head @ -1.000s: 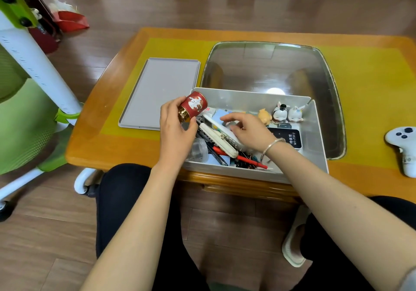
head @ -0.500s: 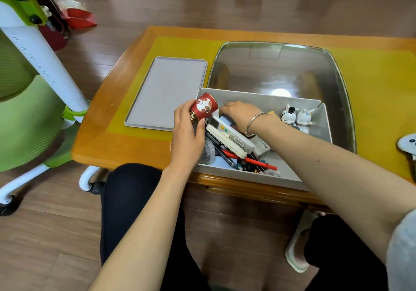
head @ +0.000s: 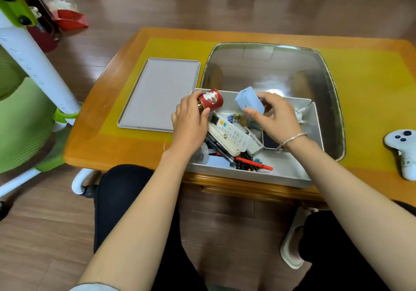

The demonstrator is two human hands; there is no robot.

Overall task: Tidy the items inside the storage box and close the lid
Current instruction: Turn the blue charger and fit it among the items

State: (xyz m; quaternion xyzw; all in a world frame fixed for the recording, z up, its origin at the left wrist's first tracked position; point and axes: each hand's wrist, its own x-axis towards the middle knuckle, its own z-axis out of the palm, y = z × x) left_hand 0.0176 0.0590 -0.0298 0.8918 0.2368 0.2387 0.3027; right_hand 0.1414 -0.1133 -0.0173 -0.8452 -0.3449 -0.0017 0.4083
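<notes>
Two hands work over the grey storage box, which sits at the near edge of the wooden table, its front wall overhanging slightly. The left hand grips a red tin lying on its side above the box's far-left corner; the tin's lower end is covered by the fingers. The right hand pinches a pale blue block between thumb and fingers, lifted above the box's middle. That hand hides most of a small white figurine by the box's right wall, and its wrist covers part of a dark device. Below lie a white remote, a box lettered MINI FAN, a red pen and a dark tangle too jumbled to tell apart. The grey lid lies flat left of the box. A white controller is cut off at the table's right edge.
</notes>
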